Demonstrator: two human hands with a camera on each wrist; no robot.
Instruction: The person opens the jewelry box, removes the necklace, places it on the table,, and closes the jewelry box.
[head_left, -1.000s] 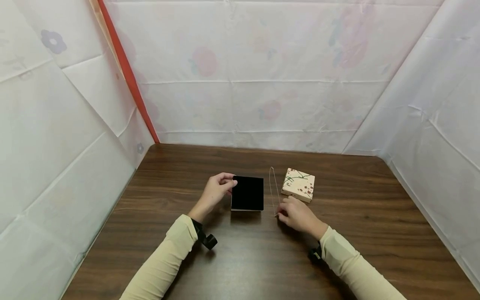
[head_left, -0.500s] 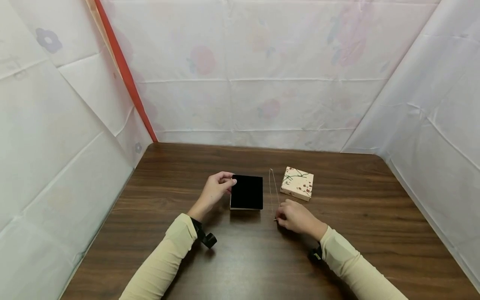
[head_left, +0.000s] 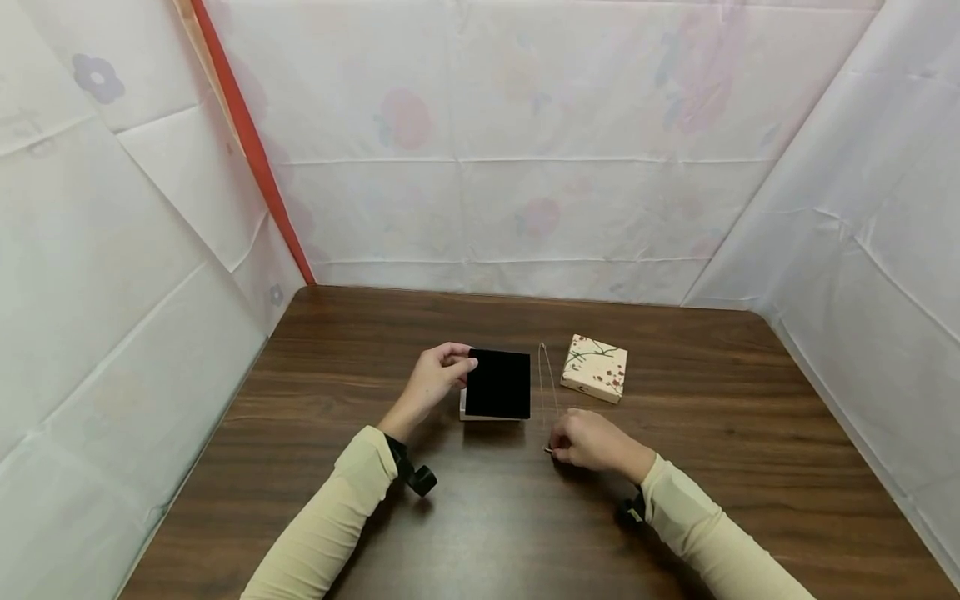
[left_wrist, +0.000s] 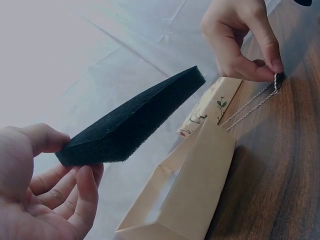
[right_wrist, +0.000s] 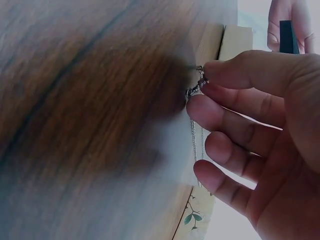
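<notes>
My left hand (head_left: 431, 382) pinches a black foam pad (left_wrist: 130, 122) by its left edge, thumb on top and fingers beneath. The pad is raised and tilted in the left wrist view, above a cream open box base (left_wrist: 202, 175). From the head, the pad covers most of that box (head_left: 462, 408). Between the thumb and index finger of my right hand (head_left: 594, 440) is the end of a thin silver necklace (left_wrist: 251, 110), with a small pendant at the fingertips. Its chain (right_wrist: 194, 137) trails away across the table in a narrow loop.
A cream lid (head_left: 596, 367) with red blossoms and green stems lies right of the chain, just beyond my right hand. The brown wooden table (head_left: 480, 517) ends at white patterned sheets (head_left: 480, 208) at the back and sides.
My right hand has drawn the necklace end toward me, and the loop's far end has slid slightly nearer. The foam pad has shifted a little right, exposing the box's left edge.
</notes>
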